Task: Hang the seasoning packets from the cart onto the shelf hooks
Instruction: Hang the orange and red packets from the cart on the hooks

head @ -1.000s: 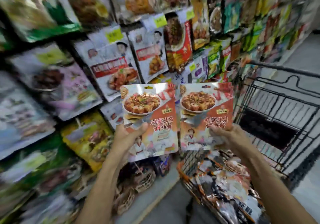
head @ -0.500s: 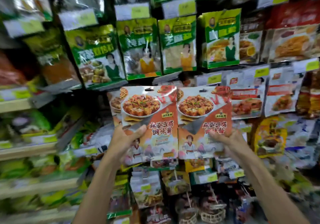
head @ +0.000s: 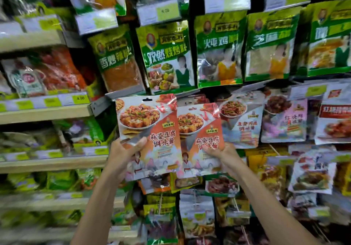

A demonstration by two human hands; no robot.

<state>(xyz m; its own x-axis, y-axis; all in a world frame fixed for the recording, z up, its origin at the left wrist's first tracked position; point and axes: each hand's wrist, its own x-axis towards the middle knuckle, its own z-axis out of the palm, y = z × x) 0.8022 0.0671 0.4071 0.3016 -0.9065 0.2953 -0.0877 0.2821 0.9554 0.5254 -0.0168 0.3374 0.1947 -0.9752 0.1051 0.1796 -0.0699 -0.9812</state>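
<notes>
the left hand (head: 123, 156) pinches one mapo tofu sauce packet (head: 150, 127) low down, thumb across its front, and the right hand (head: 223, 155) grips a second packet (head: 199, 140) likewise, probably to keep the tops free for a hook. both packets are raised against the shelf (head: 47, 114) display, crowded by green seasoning bags (head: 167, 55) above and hung packets (head: 243, 119) rightward. no free hook shows.

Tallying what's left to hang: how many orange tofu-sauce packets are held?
2: left packet in left hand, overlapping right packet in right hand; others may hide behind.

Shelf boards (head: 45, 114) at left hold bagged goods (head: 57, 70); green packets (head: 168, 55) hang alongside.
</notes>
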